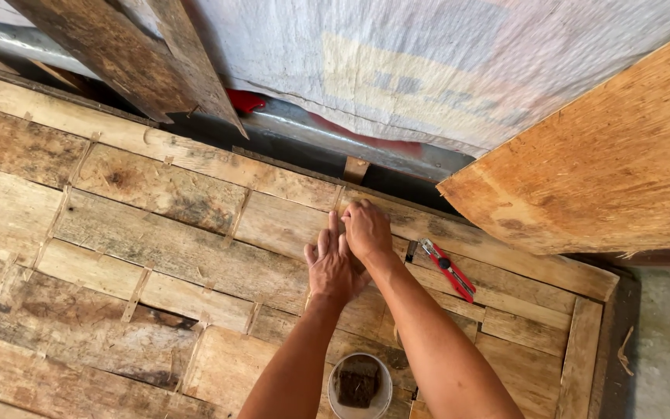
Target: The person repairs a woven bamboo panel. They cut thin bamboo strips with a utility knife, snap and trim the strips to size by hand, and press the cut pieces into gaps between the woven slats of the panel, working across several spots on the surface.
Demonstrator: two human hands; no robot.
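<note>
White plastic cup sits bottom centre. Above it, left hand lies flat, fingers together, on the woven bamboo panel; right hand pinches a thin bamboo strip. Red utility knife lies right.

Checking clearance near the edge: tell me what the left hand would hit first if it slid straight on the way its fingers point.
Probably the right hand, already touching the left hand at its fingertips.

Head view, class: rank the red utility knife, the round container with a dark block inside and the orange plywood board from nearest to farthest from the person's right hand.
From the right hand:
1. Red utility knife, just to its right on the planks.
2. Round container with a dark block inside, below, between the forearms.
3. Orange plywood board, upper right.
</note>
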